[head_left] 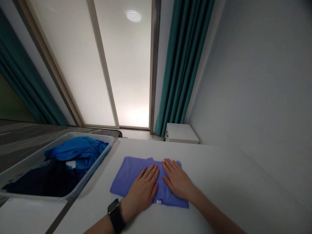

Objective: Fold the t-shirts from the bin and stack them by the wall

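dim overall | frosted doors (131, 81) glowing, brightest low | round glare (133, 16) above | upper-right corner darkened

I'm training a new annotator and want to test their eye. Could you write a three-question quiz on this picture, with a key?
1. Multiple choice: which arm wears the smartwatch? A) right B) left C) neither
2. True or false: the left hand and the right hand both rest on the folded purple garment.
3. Fill in: in the picture, the plastic bin stands to the ___ of the folded purple garment.

Key: 1 B; 2 true; 3 left.
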A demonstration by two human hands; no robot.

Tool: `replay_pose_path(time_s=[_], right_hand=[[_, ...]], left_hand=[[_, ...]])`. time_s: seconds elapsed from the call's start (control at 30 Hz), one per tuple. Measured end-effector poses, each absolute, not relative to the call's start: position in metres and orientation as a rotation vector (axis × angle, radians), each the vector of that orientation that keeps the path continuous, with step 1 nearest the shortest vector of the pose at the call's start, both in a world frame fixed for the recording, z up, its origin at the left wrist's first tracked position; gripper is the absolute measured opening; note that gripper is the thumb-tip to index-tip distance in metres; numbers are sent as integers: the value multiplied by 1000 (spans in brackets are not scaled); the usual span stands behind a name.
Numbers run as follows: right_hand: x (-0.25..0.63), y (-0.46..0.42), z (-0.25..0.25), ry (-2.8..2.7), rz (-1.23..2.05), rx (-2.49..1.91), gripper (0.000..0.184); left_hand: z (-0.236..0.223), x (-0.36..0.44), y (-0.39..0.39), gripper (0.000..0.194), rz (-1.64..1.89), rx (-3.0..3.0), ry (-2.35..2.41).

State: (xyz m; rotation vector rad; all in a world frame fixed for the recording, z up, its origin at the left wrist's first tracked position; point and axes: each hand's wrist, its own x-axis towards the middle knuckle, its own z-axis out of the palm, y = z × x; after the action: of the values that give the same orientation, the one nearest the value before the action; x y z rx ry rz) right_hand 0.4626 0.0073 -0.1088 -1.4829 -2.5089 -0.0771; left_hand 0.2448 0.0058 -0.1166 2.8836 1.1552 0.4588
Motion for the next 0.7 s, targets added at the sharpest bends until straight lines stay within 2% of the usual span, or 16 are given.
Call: replay_pose_path(time_s=[0.13,0.37,0.6,0.7], right_hand=[[468,10,-113,-2467,4,-1425,54],[502,11,-115,-1759,97,-1747,47],[500,-24,-109,-1821,510,-1932,62],[494,-32,-114,-1897,452,-1909,72]], left_hand=[[-112,243,4,55,482,2880,1119],[-93,246,0,59,572,2767,1232],[-96,221,20,53,399,2776,1085],[-100,218,21,53,418,2789,1088]])
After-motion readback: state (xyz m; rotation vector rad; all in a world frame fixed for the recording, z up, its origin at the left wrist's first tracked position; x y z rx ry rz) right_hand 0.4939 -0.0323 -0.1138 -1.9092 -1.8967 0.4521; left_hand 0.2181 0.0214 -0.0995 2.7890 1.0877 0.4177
